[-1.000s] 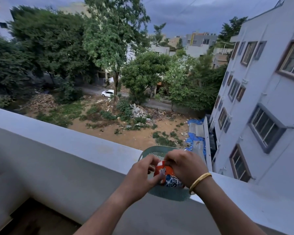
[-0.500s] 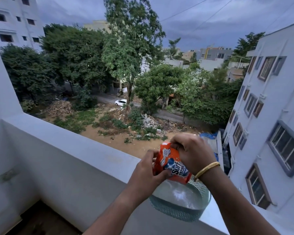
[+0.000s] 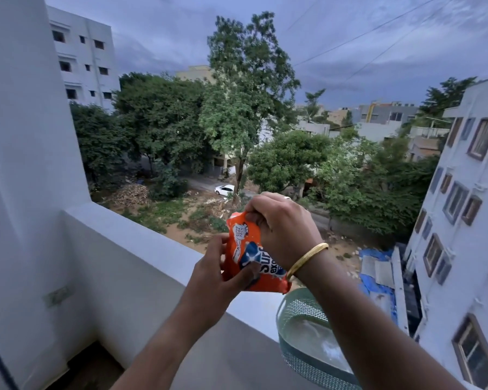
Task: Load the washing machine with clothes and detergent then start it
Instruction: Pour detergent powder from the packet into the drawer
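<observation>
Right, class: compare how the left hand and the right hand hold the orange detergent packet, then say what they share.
The left hand holds the detergent packet low, thumb across its front; the right hand pinches its top edge. The right wrist wears a gold bangle; the left wrist is bare. Both grip the same packet.

Orange plastic detergent sachet (image 3: 251, 253): one
Teal perforated round basket (image 3: 293, 313): one
Hands: two, left hand (image 3: 217, 274) and right hand (image 3: 282, 232)
Gold bangle (image 3: 307, 260): one
White car (image 3: 224, 189): one
</observation>
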`<control>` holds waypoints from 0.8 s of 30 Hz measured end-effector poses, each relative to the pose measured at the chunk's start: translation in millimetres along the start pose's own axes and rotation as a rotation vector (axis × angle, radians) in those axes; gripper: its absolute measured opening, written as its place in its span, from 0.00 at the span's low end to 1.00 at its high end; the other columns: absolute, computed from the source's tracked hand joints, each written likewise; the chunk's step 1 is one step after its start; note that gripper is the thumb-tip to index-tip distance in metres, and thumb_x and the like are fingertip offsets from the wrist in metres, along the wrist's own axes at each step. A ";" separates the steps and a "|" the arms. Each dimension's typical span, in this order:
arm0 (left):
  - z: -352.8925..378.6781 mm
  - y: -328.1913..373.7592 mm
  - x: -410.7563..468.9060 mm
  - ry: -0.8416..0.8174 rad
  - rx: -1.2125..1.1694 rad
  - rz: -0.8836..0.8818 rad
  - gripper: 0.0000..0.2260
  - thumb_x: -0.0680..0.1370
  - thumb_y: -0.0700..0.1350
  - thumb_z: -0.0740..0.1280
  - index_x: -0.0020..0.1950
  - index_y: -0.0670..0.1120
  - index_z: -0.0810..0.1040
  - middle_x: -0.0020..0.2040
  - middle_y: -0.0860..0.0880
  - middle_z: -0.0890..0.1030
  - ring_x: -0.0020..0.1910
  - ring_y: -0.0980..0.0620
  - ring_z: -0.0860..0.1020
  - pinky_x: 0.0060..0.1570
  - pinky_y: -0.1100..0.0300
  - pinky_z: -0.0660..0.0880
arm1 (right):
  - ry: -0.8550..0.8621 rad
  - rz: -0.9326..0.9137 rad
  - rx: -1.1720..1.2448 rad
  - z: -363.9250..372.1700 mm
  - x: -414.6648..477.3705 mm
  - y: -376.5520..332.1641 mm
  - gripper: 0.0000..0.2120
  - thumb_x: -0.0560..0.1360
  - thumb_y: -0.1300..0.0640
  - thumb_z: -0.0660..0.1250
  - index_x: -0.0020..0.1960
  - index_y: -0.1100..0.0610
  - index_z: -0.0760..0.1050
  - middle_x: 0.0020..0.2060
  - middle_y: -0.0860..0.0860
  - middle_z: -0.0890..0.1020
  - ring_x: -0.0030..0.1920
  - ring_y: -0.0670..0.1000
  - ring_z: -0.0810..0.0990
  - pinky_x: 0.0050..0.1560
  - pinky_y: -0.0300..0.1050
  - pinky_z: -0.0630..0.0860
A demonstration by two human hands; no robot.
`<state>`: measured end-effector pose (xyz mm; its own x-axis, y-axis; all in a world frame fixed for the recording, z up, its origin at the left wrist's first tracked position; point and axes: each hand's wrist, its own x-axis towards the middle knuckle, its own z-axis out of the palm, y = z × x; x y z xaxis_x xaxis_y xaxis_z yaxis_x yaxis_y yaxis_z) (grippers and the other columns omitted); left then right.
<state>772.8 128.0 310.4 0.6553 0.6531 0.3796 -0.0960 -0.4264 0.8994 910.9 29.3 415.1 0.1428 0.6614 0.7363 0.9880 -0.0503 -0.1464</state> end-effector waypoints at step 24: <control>-377.7 -45.1 -358.4 0.549 0.031 -0.250 0.23 0.83 0.68 0.69 0.75 0.62 0.71 0.68 0.59 0.85 0.68 0.54 0.87 0.62 0.51 0.89 | -0.380 -0.412 0.508 188.0 -38.9 -485.0 0.09 0.84 0.54 0.66 0.58 0.54 0.84 0.53 0.49 0.87 0.50 0.51 0.85 0.52 0.49 0.85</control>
<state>259.4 149.6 215.7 0.1720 0.9600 0.2211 0.0382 -0.2308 0.9723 414.9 168.7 333.3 -0.3539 0.7691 0.5322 0.7947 0.5474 -0.2625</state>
